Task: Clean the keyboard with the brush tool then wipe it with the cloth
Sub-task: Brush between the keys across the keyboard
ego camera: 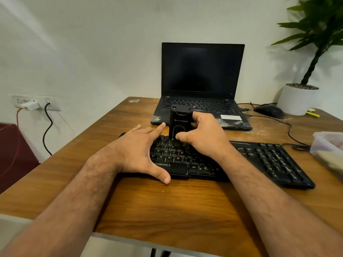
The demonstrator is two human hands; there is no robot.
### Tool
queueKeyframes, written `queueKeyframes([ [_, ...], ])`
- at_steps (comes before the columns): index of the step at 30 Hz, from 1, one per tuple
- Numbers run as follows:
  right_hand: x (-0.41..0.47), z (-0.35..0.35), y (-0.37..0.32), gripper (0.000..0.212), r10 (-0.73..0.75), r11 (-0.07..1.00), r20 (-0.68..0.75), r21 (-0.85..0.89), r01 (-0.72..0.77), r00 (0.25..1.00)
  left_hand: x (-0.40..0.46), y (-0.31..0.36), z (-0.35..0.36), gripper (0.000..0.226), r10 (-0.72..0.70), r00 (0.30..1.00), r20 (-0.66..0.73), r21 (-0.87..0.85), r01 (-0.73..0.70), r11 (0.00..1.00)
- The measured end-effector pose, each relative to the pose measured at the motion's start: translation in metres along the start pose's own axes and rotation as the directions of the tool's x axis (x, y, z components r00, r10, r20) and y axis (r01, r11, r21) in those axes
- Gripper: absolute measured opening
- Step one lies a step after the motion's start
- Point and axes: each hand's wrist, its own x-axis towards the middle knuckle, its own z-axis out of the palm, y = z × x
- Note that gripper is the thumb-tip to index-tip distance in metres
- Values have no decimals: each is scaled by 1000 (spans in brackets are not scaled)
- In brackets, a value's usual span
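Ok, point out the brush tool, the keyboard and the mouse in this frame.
brush tool (179, 119): head view, on its black body by the logo.
keyboard (274, 160): head view, on the right-hand keys.
mouse (269, 110): head view, on its top shell.

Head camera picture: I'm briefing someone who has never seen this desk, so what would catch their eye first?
Two bare forearms reach in: the right hand grips a black brush tool standing upright on the black keyboard, while the left hand rests flat on its left end. Behind them an open laptop with a dark screen stands on the wooden table.
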Motion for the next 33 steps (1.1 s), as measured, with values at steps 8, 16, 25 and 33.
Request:
queueKeyframes([
  [8,9,-1,5,45,10,999,-21,-48,-11,1000,1,1,0,163,-6,1000,1,-29,6,1000],
  [16,11,-4,12,46,14,999,-63,-51,-17,998,-1,5,-2,164,-3,1000,14,-58,4,998],
  [25,18,-6,17,45,24,998,-80,-51,-28,996,-2,10,-3,161,-15,1000,16,-28,15,999],
  [33,21,-14,24,43,74,996,-115,-45,-80,991,-3,14,-6,163,-17,1000,22,-5,17,1000],
])
